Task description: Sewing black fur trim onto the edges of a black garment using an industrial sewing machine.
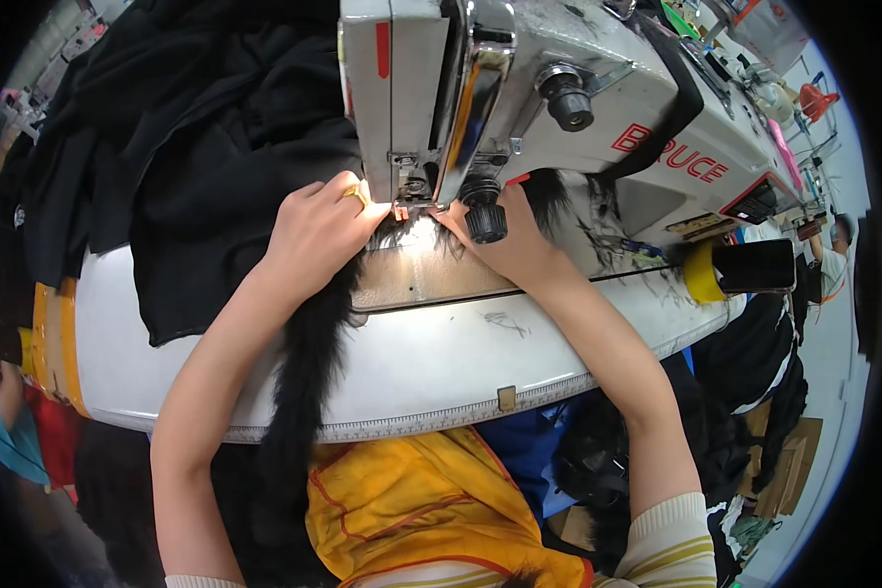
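A white industrial sewing machine (598, 88) stands on a white table (431, 363). A long strip of black fur (309, 363) runs from my lap up to the needle area. My left hand (316, 235), with a gold ring, presses the fur flat just left of the presser foot (412, 196). My right hand (505, 240) lies on the fur at the right of the foot, partly hidden behind a black knob. The needle itself is hidden by the machine head.
A heap of black fabric (176, 147) covers the table's left and far side. A yellow-ended black roll (745, 267) lies at the right edge. Yellow cloth (412, 510) is on my lap. Another person (833, 250) stands at far right.
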Motion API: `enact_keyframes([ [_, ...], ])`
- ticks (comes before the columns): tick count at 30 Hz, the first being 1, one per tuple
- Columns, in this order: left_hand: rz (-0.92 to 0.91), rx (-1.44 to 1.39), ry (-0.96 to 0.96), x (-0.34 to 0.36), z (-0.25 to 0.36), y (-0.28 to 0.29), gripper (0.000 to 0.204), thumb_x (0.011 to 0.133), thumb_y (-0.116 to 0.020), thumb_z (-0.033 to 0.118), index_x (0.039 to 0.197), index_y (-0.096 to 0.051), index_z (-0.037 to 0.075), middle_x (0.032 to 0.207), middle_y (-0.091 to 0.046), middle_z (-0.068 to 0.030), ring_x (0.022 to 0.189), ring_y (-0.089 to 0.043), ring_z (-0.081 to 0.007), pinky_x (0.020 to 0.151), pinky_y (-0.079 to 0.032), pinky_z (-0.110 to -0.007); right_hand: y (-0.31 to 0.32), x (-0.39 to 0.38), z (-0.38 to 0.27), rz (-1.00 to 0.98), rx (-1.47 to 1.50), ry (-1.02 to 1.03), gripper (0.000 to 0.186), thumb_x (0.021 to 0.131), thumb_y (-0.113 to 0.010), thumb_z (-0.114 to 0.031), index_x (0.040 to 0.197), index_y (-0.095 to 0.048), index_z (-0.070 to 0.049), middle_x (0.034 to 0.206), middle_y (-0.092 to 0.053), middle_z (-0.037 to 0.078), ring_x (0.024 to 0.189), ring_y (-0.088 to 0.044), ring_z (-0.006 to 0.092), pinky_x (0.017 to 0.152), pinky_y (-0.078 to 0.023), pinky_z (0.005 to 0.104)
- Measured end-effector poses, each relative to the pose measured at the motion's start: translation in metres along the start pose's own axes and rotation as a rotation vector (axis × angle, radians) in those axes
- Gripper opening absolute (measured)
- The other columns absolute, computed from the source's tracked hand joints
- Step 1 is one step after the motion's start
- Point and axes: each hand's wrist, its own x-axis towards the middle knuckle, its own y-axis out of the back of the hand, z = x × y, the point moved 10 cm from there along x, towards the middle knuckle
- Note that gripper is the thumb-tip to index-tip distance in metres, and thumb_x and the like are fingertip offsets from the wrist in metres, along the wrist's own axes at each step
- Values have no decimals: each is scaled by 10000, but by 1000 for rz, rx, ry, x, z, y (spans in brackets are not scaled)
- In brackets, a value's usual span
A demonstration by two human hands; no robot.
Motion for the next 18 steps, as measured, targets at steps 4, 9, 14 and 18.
enact_keyframes([
  [4,-109,75,39,-7,-3,-8,185,670,-604,132,851,-645,133,718,-525,19,780,-558,-123,589,-465,-241,-5,-4,5,-25,-180,-21,70,643,-578,-76,589,-580,-31,632,-595,127,674,-598,291,668,-477,387],
  [9,26,-106,202,-21,-16,9,152,711,-635,132,862,-623,125,804,-585,19,747,-599,-148,622,-501,-267,-4,-5,3,-3,-133,43,66,641,-578,-76,600,-573,-25,636,-587,135,678,-588,301,687,-471,393],
  [14,-204,-229,460,-23,-32,-2,89,763,-659,122,830,-613,87,960,-647,-25,856,-635,-202,705,-511,-305,-13,0,-5,-215,-220,79,74,656,-602,-115,696,-596,-52,736,-602,96,773,-588,265,697,-473,384],
  [18,-331,-381,429,-29,-8,0,97,773,-664,81,806,-573,65,1003,-650,-70,1006,-605,-245,1008,-390,-462,-4,-14,-31,-330,-168,184,333,713,-595,-106,1044,-586,-136,847,-600,70,859,-597,233,679,-511,313],
])
